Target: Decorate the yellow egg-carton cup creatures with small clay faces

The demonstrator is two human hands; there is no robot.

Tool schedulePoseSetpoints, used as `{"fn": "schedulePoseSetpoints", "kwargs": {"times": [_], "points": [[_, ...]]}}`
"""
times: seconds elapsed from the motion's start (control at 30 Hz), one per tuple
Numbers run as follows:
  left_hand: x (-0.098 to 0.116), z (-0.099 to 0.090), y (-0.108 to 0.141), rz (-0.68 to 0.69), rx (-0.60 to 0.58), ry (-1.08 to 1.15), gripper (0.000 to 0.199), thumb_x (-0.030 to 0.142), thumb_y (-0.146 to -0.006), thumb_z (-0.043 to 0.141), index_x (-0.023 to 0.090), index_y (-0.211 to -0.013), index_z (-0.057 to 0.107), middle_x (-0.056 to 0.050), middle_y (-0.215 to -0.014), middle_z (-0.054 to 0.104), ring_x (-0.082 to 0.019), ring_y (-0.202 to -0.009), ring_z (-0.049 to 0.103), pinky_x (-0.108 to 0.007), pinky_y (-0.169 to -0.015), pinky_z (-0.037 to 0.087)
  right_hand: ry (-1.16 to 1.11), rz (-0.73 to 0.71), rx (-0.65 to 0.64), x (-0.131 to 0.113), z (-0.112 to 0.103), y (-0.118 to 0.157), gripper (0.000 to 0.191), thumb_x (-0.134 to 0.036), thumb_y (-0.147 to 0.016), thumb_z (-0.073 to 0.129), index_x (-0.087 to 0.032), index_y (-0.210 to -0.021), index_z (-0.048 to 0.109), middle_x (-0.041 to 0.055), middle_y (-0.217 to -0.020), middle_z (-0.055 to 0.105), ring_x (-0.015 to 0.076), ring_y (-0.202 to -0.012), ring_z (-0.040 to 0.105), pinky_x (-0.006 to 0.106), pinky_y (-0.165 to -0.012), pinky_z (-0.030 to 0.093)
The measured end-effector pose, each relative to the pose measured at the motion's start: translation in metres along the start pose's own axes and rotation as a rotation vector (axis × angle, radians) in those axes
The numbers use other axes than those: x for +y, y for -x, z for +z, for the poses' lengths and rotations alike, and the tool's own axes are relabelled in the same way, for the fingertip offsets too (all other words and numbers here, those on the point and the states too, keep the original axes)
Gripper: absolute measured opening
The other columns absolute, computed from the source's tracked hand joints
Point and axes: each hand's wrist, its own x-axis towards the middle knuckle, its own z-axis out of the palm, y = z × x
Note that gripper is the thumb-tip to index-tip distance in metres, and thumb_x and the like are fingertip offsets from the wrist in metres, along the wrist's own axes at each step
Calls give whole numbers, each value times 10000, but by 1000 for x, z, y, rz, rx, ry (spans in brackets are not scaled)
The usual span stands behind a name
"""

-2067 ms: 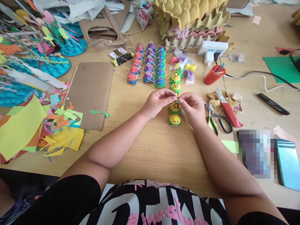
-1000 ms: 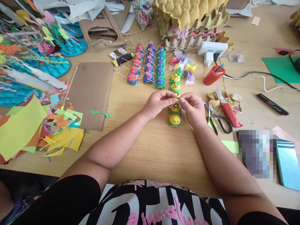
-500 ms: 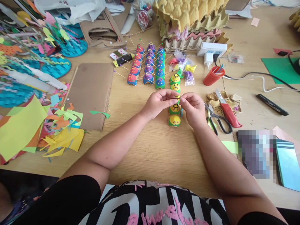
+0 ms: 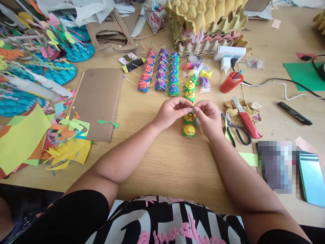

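Note:
A row of yellow-and-green painted egg-carton cups [image 4: 189,130] runs away from me, with smiling faces and dark rings on several of them. Over the middle of this row, my left hand [image 4: 175,110] is closed in a pinch, its fingertips meeting those of my right hand [image 4: 208,117], which is pinched too. A tiny dark bit shows between the fingertips, too small to name. The hands partly hide a cup below. Left of them stand rows of blue-green cups [image 4: 173,89], purple cups [image 4: 160,84] and red cups [image 4: 143,85], with sticks poking out.
Scissors [image 4: 237,130] and a red cutter [image 4: 248,125] lie right of my hands, below a red cup of sticks [image 4: 231,82]. Cardboard [image 4: 98,101] and paper scraps [image 4: 68,149] are on the left. Egg trays [image 4: 205,20] and a power strip [image 4: 230,52] stand behind.
My right hand has shifted slightly left, bringing its fingertips closer to my left hand's. Less of the dark bit shows between them.

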Motion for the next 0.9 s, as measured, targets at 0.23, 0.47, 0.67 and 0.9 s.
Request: {"fn": "schedulePoseSetpoints", "kwargs": {"times": [0.23, 0.47, 0.67, 0.9], "points": [[1, 2, -1, 7, 8, 23, 424, 496, -713, 969, 221, -981, 789, 2, -953, 803, -113, -900, 746, -264, -876, 605, 4, 25, 52, -3, 0, 1, 475, -652, -757, 889, -238, -839, 670, -33, -752, 633, 99, -670, 562, 249, -627, 501], [4, 1, -1, -5, 82, 23, 426, 433, -707, 983, 202, -990, 764, -14, -988, 795, -126, -946, 747, -285, -922, 608, 40, 37, 81, -3, 0, 1, 517, -703, -761, 858, -240, -827, 638, -33, -724, 601, 101, -638, 515, 254, -607, 464], [3, 2, -1, -3, 113, 37, 439, 481, -695, 982, 202, -964, 775, -12, -980, 804, -132, -944, 753, -290, -917, 610, 34, 34, 74, -2, -1, 1, 504, -690, -781, 851, -237, -836, 635, -38, -722, 596, 95, -628, 503, 251, -601, 452], [3, 2, -1, 7, 126, 19, 422, 536, -708, 962, 207, -916, 798, -8, -930, 807, -127, -893, 751, -280, -873, 613, 38, 35, 74, -4, 0, 1, 514, -696, -768, 857, -235, -820, 637, -40, -708, 601, 90, -617, 493, 250, -593, 448]]}}
